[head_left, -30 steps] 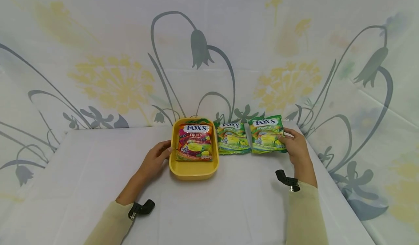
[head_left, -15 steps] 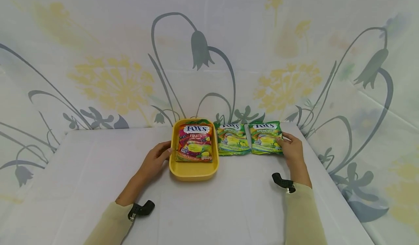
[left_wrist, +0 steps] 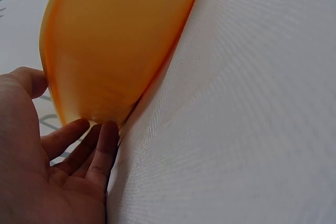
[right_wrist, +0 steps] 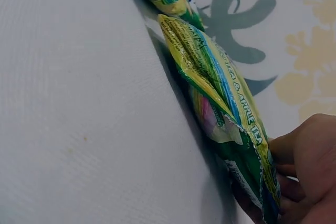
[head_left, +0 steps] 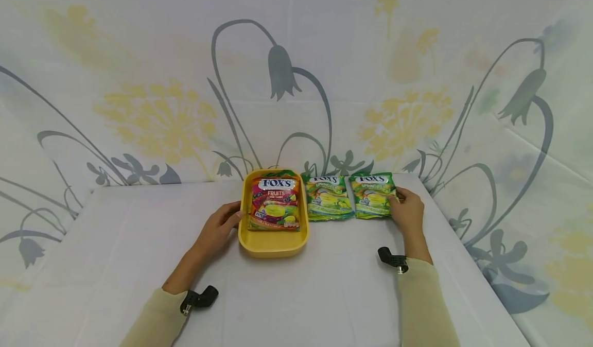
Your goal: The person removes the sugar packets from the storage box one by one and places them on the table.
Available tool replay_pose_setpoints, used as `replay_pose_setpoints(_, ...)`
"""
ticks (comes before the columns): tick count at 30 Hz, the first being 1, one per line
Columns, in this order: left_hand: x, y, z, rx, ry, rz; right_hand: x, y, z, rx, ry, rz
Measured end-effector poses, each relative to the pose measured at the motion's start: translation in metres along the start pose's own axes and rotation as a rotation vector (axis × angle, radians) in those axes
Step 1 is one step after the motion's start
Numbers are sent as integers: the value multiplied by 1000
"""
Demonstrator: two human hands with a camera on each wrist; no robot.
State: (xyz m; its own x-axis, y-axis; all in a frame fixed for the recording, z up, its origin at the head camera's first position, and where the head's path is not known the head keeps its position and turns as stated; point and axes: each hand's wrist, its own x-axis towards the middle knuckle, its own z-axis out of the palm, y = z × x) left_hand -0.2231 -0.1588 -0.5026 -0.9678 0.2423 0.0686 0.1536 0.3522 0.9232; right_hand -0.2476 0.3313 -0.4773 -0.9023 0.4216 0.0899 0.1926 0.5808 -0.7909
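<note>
My left hand [head_left: 219,229] holds the left side of a yellow plastic tray [head_left: 273,244], thumb at the rim, with its fingertips against the outer wall in the left wrist view. In the tray lies a red FOX'S Fruits candy bag [head_left: 275,203]. To the tray's right is a green FOX'S Spring Tea candy bag [head_left: 328,198]. A second green candy bag [head_left: 372,196] sits beside it, and my right hand [head_left: 410,210] grips its right edge, thumb on the front. The right wrist view shows this bag [right_wrist: 220,114] edge-on, fingers partly behind it.
A white cloth [head_left: 319,290] covers the table. Right behind the tray and bags rises a pale backdrop [head_left: 343,53] printed with grey and yellow flowers. Black wrist cameras [head_left: 199,299] are strapped on both sleeves.
My right hand has brought the second green bag slightly left and down, close beside the first one. My left hand and the tray stay in place.
</note>
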Motion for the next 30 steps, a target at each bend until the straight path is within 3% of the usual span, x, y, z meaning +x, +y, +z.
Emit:
replay_pose_setpoints(15, 0, 0, -1, 1, -3, 5, 1, -5, 5, -111, -14, -113)
replay_pose_setpoints(22, 2, 1, 0, 3, -5, 21, -2, -17, -3, -103, -5, -148)
replay_pose_setpoints(30, -1, 2, 0, 20, -2, -4, -13, -41, -6, -56, 3, -225)
